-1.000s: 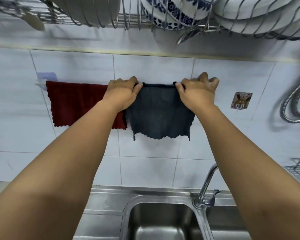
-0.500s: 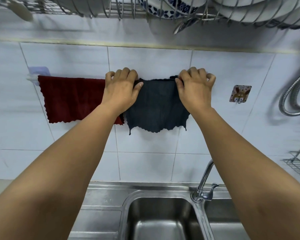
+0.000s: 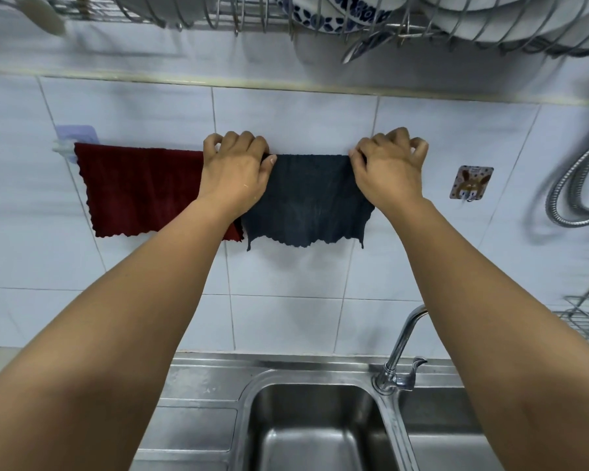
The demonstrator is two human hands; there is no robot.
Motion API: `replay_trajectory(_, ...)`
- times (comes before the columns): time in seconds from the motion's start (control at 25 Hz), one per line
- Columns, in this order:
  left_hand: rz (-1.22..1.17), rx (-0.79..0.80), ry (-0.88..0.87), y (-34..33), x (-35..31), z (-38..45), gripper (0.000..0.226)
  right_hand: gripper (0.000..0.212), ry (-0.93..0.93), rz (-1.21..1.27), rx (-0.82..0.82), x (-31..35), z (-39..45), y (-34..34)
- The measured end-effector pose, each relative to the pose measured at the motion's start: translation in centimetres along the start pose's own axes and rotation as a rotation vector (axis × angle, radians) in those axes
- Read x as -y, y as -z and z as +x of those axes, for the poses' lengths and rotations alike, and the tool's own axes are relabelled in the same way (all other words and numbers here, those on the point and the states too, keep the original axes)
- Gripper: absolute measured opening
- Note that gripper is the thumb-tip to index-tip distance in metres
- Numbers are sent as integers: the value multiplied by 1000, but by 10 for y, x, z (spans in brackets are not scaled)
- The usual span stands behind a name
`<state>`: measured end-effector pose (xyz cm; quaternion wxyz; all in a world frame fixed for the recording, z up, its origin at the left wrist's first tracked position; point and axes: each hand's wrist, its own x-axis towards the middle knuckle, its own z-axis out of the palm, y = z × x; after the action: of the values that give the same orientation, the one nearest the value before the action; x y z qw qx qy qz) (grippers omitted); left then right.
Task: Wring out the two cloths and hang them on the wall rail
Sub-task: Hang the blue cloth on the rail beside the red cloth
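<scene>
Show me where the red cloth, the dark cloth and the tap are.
red cloth (image 3: 140, 192): head view, middle of its hanging face.
dark cloth (image 3: 306, 198): head view, centre, between the hands.
tap (image 3: 403, 338): head view, on the curved spout.

Location: home kitchen | stainless steel sink basin (image 3: 315, 433) with chrome tap (image 3: 400, 351) | white tiled wall (image 3: 286, 321) | overhead wire dish rack (image 3: 252, 15) holding bowls

Steel sink (image 3: 317, 433), tap (image 3: 400, 351), overhead dish rack (image 3: 252, 18)
</scene>
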<state>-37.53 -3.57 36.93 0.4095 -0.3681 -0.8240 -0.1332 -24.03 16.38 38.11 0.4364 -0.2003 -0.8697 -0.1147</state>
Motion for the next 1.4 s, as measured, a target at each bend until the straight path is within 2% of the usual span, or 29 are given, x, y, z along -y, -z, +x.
replay_trajectory(0.16, -2, -19, -5, 2, 5, 3, 37, 33, -36, 29, -72, 3, -2, -1)
replay_trajectory(0.36, -21, -49, -6, 1, 7, -2, 35, 37, -28, 45, -28, -1, -4, -4)
replay_trajectory(0.48, -7, -72, -7, 0, 9, -1, 37, 40, -44, 20, -67, -2, -7, -6)
replay_trajectory(0.84, 4, -107, -14, -4, 13, -11, 31, 29, -74, 15, -82, -5, -17, -3)
replay_trajectory(1.04, -37, -100, 30, -3, 8, -22, 39, 27, -89, 53, -125, -5, -26, -3)
replay_trajectory(1.12, -117, -193, 148, -7, -5, -40, 37, 30, -209, 86, -205, -1, -40, -8)
replay_trajectory(1.2, -382, -225, 371, -18, -25, -66, 27, 39, -393, 251, -208, 4, -60, -18)
replay_trajectory(1.24, -566, -156, 520, -23, -34, -80, 27, 46, -489, 386, -164, 7, -69, -24)
replay_trajectory(1.32, -886, 120, 851, -34, -48, -99, 42, 58, -669, 603, -23, 9, -81, -36)
replay_trajectory(1.4, -1138, 390, 1111, -39, -55, -103, 53, 61, -781, 673, 72, 9, -83, -43)
